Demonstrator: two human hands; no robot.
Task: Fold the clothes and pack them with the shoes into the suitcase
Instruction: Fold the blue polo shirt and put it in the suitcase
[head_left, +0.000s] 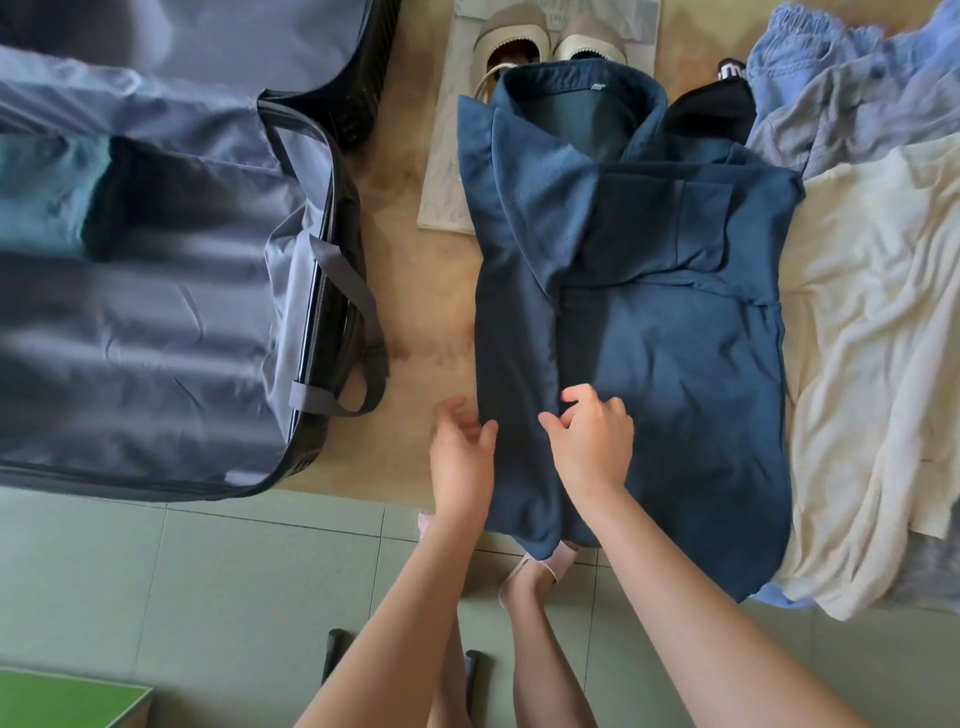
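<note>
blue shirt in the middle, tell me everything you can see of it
The shirt is dark blue, soft matte cloth, with a collar and chest pocket. It lies flat on the floor, collar away from the person, left side folded to the middle. The right hand pinches that fold's edge; the left hand touches its left edge. Its collar overlaps the shoes.

Beige surface (415, 291): suitcase (156, 312), blue shirt (649, 338), clothes pile (872, 312), pale bag (447, 197).
</note>
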